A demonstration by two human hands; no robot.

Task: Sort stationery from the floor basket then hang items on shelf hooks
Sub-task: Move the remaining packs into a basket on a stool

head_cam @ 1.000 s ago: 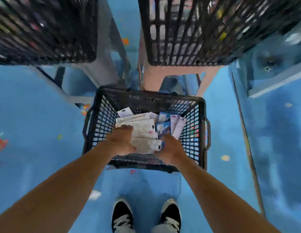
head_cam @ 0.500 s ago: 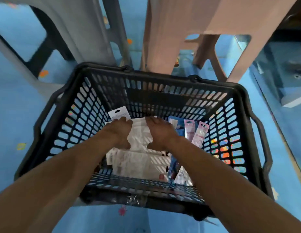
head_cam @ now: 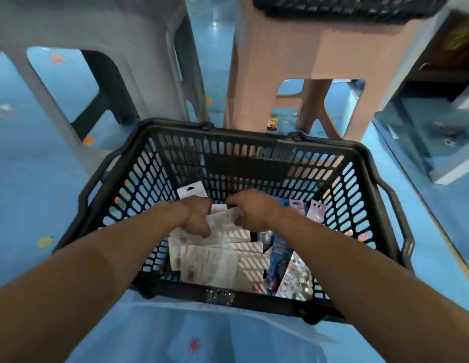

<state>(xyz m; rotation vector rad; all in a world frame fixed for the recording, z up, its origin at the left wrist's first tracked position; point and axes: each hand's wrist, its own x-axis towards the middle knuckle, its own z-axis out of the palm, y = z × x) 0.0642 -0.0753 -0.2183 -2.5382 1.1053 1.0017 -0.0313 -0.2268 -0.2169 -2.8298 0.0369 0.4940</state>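
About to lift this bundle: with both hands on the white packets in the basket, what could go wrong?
The left hand and right hand grip only the upper white packets; the overlapping ones below may slide off.
The blue packet leaning beside them might topple into the gap.
The brown stool stands close behind the basket; a lift could bump it.

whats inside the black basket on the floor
Stacked white packets, plus blue packs and pink packs at right. Left hand and right hand grip the top ones; whatever lies beneath is covered.
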